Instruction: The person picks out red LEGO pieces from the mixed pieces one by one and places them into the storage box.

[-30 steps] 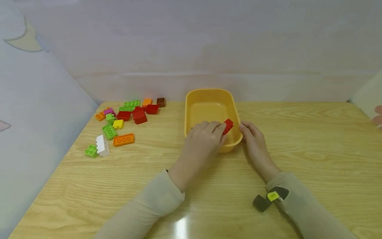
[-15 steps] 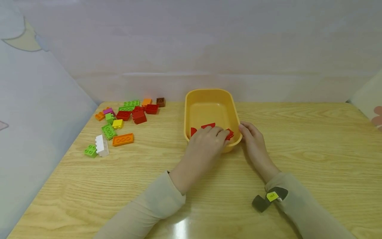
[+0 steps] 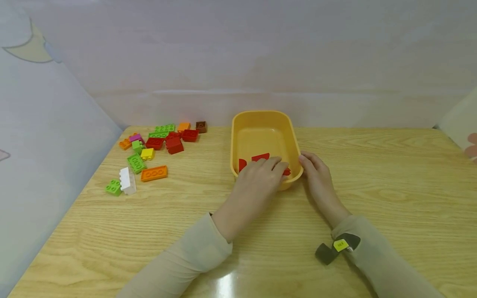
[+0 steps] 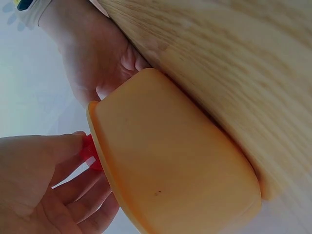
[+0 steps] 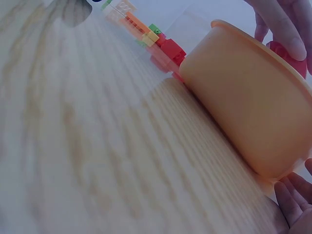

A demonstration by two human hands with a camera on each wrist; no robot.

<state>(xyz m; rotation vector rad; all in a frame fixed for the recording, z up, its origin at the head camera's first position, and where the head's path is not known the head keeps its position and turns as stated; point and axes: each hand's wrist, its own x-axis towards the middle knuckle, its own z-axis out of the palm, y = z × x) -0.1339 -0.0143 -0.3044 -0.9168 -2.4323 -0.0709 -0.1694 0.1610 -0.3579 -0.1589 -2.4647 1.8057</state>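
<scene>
A yellow plastic bin (image 3: 261, 120) stands at mid-table. My left hand (image 3: 259, 178) reaches over its near rim and pinches a red toy brick (image 3: 286, 171), mostly covered by the fingers in the head view. The left wrist view shows this red brick (image 4: 89, 152) between thumb and fingers at the rim. Inside the bin lie a red piece with a rounded edge (image 3: 242, 164) and another red piece (image 3: 260, 157), both partly hidden. My right hand (image 3: 318, 182) rests against the bin's right outer side, its fingers extended along the wall.
Loose toy bricks are scattered at the table's left, among them a white brick (image 3: 128, 181), an orange brick (image 3: 154, 173), a yellow brick (image 3: 148, 154) and a red brick (image 3: 174, 145). A brown brick (image 3: 201, 127) sits near the wall behind the table.
My left hand has lowered the red brick from rim height down into the bin. The red pieces inside have come into view. My right hand stays at the bin's side.
</scene>
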